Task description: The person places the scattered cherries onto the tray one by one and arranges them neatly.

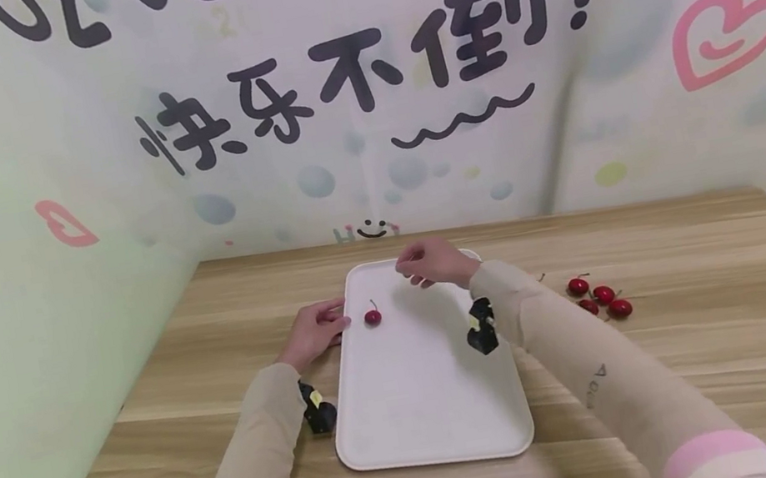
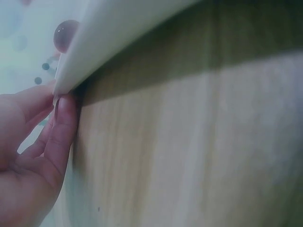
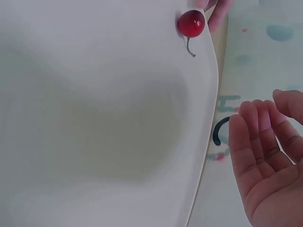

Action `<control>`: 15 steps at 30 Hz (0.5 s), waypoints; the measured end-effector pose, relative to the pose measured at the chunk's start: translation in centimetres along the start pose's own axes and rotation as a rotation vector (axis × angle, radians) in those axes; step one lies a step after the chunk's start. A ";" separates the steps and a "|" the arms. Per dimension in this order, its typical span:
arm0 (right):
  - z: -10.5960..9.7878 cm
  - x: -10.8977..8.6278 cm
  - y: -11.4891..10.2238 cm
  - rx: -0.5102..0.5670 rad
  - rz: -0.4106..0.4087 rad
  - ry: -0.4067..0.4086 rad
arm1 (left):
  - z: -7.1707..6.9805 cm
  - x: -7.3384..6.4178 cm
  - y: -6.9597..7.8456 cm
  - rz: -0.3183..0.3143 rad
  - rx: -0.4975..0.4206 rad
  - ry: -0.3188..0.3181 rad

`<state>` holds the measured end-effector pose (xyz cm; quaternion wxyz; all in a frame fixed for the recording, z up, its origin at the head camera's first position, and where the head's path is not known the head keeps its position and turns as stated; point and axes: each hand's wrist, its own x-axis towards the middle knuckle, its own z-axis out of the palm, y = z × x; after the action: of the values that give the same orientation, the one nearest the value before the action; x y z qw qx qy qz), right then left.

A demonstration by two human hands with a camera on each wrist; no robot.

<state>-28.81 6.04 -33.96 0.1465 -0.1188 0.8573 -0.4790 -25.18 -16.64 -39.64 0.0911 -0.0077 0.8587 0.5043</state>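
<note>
A white rectangular tray [image 1: 426, 384] lies lengthwise on the table. My left hand [image 1: 313, 334] pinches its left rim between thumb and fingers, as the left wrist view shows at close range [image 2: 42, 137]. One red cherry [image 1: 372, 317] with a thin stem rests on the tray near that hand; the right wrist view has it too [image 3: 191, 23]. Over the tray's far end hovers my right hand [image 1: 435, 262], palm bare in the right wrist view [image 3: 270, 165], with its fingers loosely bent and nothing held in them.
Several more red cherries [image 1: 603, 294] sit in a loose group on the wooden table [image 1: 731, 316] to the right, some partly behind the right sleeve [image 1: 585, 357]. A printed curtain [image 1: 368, 148] rises behind the table's far edge. Each wrist wears a black camera.
</note>
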 end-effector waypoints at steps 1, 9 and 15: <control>-0.5 -0.3 0.2 0.003 -0.010 -0.006 | 0.0 0.0 0.0 0.002 0.001 -0.001; -4.8 -3.2 2.9 0.026 -0.044 -0.021 | -0.1 0.0 0.0 0.013 -0.001 0.006; -7.7 -5.9 5.5 0.008 -0.010 0.016 | -0.1 0.0 -0.1 0.031 0.001 -0.009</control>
<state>-26.53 16.94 -34.00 0.1378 -0.1188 0.8558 -0.4842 -25.21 -16.80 -39.63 0.0870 0.0079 0.8586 0.5051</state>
